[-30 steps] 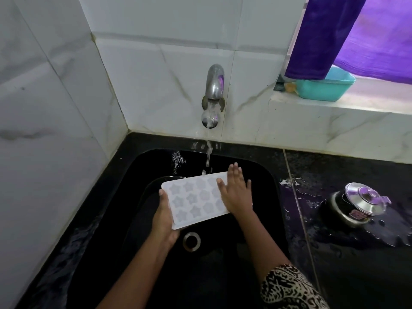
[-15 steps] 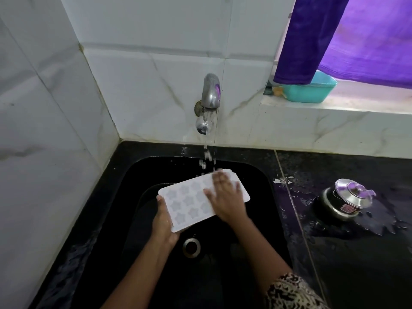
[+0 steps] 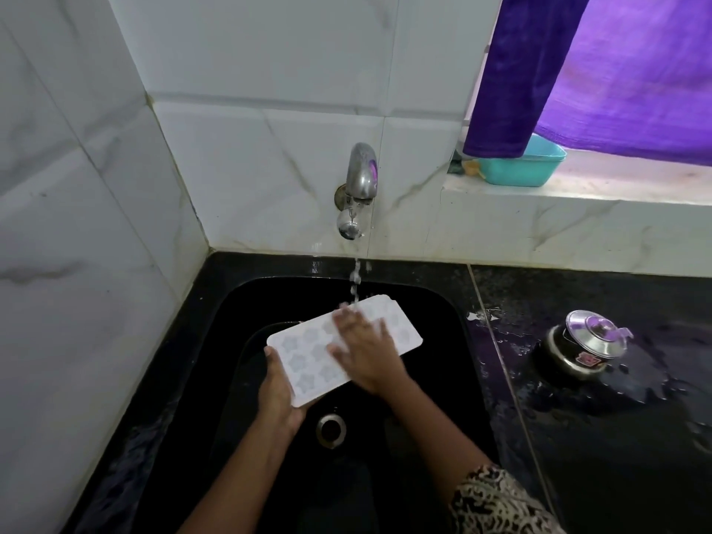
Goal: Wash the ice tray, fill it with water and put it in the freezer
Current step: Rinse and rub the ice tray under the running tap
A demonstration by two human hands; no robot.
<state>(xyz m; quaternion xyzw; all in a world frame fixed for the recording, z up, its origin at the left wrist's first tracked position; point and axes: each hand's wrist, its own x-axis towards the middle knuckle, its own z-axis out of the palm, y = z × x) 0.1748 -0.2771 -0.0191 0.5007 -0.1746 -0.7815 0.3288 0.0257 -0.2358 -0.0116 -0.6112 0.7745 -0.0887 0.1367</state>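
A white ice tray (image 3: 308,352) with star-shaped cells is held tilted over the black sink (image 3: 435,302), under the stream from the steel tap (image 3: 360,179). My left hand (image 3: 275,395) grips the tray's near left end from below. Flat on the tray's upper face lies my right hand (image 3: 366,352), fingers spread, its fingertips in the falling water. That hand hides the tray's middle cells.
The sink drain (image 3: 330,429) lies below the tray. A steel pot with a lid (image 3: 585,348) stands on the wet black counter (image 3: 616,437) at the right. A teal tub (image 3: 528,163) sits on the window ledge under a purple curtain (image 3: 578,71). White tiled walls close the left and back.
My right hand has slid leftward across the tray's face, from its right end to the middle. The tray's right end is now uncovered. My left hand keeps its grip.
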